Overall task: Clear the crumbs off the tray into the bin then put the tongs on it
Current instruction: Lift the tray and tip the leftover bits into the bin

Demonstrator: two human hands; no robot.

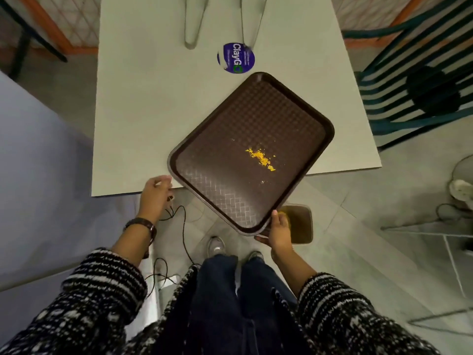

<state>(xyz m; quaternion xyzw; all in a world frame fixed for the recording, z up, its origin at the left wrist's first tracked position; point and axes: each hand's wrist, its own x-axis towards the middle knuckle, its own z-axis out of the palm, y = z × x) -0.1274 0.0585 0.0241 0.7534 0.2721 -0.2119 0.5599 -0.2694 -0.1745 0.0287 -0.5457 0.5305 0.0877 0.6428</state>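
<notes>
My right hand (280, 233) grips the brown tray (289, 111) at its 6 o'clock corner, thumb on the rim, fingers hidden beneath. That corner overhangs the table (143, 111) edge, covering part of the bin (302, 224) on the floor. Yellow crumbs (262, 158) sit mid-tray. My left hand (154, 193) hovers loose, empty, just off the tray's 9 o'clock corner. Two tongs (193, 24) at 12 o'clock, cut off by the frame.
</notes>
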